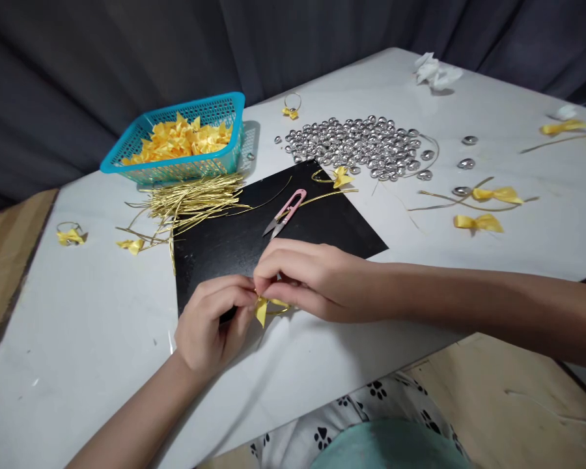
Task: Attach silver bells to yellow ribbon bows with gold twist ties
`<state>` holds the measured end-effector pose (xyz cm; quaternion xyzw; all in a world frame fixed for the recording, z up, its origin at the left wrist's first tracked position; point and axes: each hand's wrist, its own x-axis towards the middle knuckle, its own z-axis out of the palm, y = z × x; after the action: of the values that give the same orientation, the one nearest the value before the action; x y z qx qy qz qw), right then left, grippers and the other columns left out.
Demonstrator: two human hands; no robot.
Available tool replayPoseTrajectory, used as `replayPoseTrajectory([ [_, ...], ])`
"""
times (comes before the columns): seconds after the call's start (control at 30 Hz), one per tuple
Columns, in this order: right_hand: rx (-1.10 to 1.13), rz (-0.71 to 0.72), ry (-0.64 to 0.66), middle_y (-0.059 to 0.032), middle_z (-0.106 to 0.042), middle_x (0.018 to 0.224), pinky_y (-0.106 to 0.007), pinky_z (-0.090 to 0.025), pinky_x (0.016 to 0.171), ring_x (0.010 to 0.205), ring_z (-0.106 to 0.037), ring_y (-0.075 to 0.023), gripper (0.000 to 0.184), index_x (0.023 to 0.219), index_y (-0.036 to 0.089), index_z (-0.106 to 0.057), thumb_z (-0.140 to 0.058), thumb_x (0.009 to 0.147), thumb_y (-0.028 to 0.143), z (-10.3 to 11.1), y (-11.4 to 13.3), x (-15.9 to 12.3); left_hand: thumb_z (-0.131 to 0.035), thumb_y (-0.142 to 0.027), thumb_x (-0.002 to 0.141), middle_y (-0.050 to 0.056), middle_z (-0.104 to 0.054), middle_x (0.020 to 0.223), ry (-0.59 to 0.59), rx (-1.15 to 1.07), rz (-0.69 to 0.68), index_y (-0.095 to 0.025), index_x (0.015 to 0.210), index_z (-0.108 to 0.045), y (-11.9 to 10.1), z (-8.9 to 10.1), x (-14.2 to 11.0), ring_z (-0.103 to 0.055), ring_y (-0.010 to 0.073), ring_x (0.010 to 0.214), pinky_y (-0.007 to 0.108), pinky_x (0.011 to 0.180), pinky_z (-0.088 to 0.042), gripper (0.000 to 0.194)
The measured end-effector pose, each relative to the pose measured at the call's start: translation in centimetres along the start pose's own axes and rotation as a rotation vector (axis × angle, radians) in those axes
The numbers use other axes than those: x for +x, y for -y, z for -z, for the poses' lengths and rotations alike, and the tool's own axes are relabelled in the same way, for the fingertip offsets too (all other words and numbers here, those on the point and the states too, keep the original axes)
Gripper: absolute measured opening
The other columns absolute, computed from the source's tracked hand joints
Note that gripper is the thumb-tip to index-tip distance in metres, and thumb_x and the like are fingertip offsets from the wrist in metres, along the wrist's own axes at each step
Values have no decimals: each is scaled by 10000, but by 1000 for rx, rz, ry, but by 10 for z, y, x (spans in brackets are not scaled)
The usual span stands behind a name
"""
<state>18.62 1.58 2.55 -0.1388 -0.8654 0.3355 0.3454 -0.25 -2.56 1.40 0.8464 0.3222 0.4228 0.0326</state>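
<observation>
My left hand [219, 319] and my right hand [305, 277] meet over the near edge of a black sheet [215, 244]. Both pinch a small yellow ribbon bow [260, 311] between their fingertips. A loop of gold wire [277, 311] shows below the bow, under my right fingers; the knot itself is hidden. Just beyond my right hand, pink thread snips [291, 207] lie on the sheet with their blades pointing toward me. At the sheet's far edge rests another yellow bow [341, 177] with gold wire.
A blue basket [241, 120] holds many yellow bows. In front of it lies a bundle of gold wires [190, 200]. Silver beads [356, 146] are spread at the back middle. Loose bows [478, 223] and wires lie right, crumpled white tissue [434, 71] far right.
</observation>
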Motion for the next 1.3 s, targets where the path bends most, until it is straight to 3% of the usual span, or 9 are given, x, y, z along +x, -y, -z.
replayPoseTrajectory([
  [0.27,55,39,-15,-43,-578,841,-189,-407,702,786,-521,-90,84,844,114,-550,-480,863,73,4,1,0,-524,36,744,0,-619,723,39,-16,-33,-186,772,-516,-1,0,3,-590,82,630,158,583,-481,224],
  [0.5,-4,-104,90,-51,-516,921,-208,-370,585,689,-458,-95,89,887,157,-469,-385,903,134,0,0,-1,-550,38,746,30,-644,814,-3,9,-29,-169,901,-549,-2,-2,-4,-621,106,764,182,666,-501,259],
  [1.13,156,-162,-86,-10,-444,798,-255,-361,664,702,-415,-102,139,807,185,-337,-324,875,65,-2,-1,2,-605,54,725,29,-641,845,-89,-4,28,-148,967,-559,-2,-6,-7,-634,110,794,205,706,-527,318],
  [1.3,144,-180,-92,-2,-433,785,-252,-344,634,657,-390,-99,114,825,183,-338,-326,876,83,-2,-5,2,-645,14,720,3,-631,838,-112,-73,159,-180,972,-555,-6,-11,-6,-640,104,772,185,639,-540,330],
])
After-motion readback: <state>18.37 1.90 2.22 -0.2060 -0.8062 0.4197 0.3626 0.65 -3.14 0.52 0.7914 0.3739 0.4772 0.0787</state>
